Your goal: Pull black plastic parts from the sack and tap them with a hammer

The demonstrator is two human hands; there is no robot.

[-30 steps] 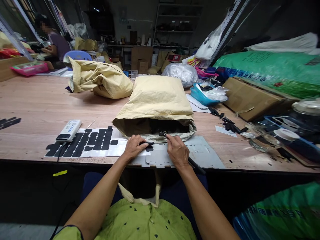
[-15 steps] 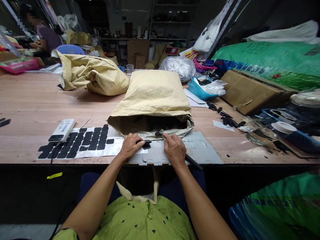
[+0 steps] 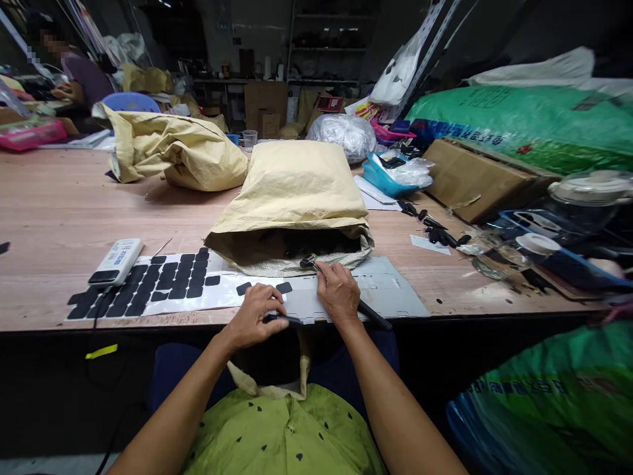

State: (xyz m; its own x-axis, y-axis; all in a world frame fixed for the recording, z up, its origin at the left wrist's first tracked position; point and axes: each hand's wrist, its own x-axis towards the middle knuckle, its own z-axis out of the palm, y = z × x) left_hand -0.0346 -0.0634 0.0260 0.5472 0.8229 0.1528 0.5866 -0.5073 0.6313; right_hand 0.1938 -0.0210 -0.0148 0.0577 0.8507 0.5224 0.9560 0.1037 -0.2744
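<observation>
My left hand (image 3: 260, 313) is at the table's front edge, thumb and fingers closed on a thin dark piece (image 3: 293, 320), mostly hidden by the fingers. My right hand (image 3: 339, 291) grips a black-handled tool (image 3: 374, 315) whose dark, shiny head points toward the bag mouth. Beneath both hands lies a grey board (image 3: 390, 293). Directly beyond it, a cream sack (image 3: 301, 181) lies with its mouth facing me, dark contents inside. Left of my left hand is a white sheet (image 3: 222, 295) bearing rows of black rounded-square pads (image 3: 182, 275).
A white device (image 3: 119, 260) with a cable rests on the pad sheet. Another cream sack (image 3: 192, 155) lies behind on the left. Loose black parts (image 3: 435, 231), a cardboard box (image 3: 484, 178) and a clear jar (image 3: 588, 198) crowd the right. A person (image 3: 82, 76) sits far left.
My left hand has drawn back toward the table edge with the dark piece, uncovering pads on the sheet. My right hand keeps the tool near the sack mouth. The view has shifted slightly.
</observation>
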